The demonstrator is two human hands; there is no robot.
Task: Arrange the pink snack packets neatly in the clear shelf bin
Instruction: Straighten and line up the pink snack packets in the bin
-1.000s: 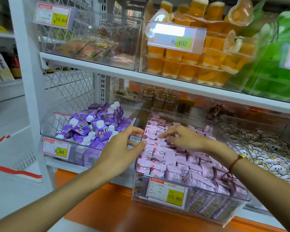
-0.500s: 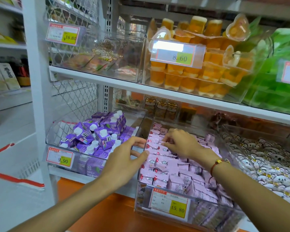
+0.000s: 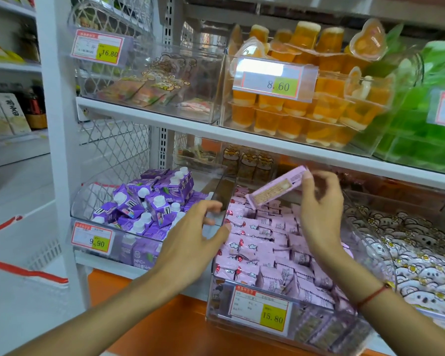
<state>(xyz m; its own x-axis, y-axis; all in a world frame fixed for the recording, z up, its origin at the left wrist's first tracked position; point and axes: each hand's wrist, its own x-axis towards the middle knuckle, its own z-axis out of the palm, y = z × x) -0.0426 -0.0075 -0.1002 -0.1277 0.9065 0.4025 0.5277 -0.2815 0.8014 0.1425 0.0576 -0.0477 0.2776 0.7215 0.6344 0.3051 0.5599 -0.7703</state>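
Above clear bin [image 3: 217, 291], right hand [image 3: 319, 217] pinches tilted pink packet [image 3: 275, 187].

Right hand [image 3: 321, 211] is up over the clear shelf bin [image 3: 217, 301], pinching one pink snack packet [image 3: 276, 186] by its end so it hangs tilted above the rest of the pink packets [image 3: 267, 242] packed in rows inside. Left hand [image 3: 190, 242] sits at the bin's left wall, thumb on the inner side, fingers reaching over the top edge. Yellow price tag [image 3: 258, 310] on the bin's front reads 15.80. The neighbouring bin to the left holds purple drink cartons [image 3: 149, 201], tagged 9.90. Orange jelly cups [image 3: 306, 109] fill a bin on the shelf above, green ones [image 3: 427, 124] off by the right edge.
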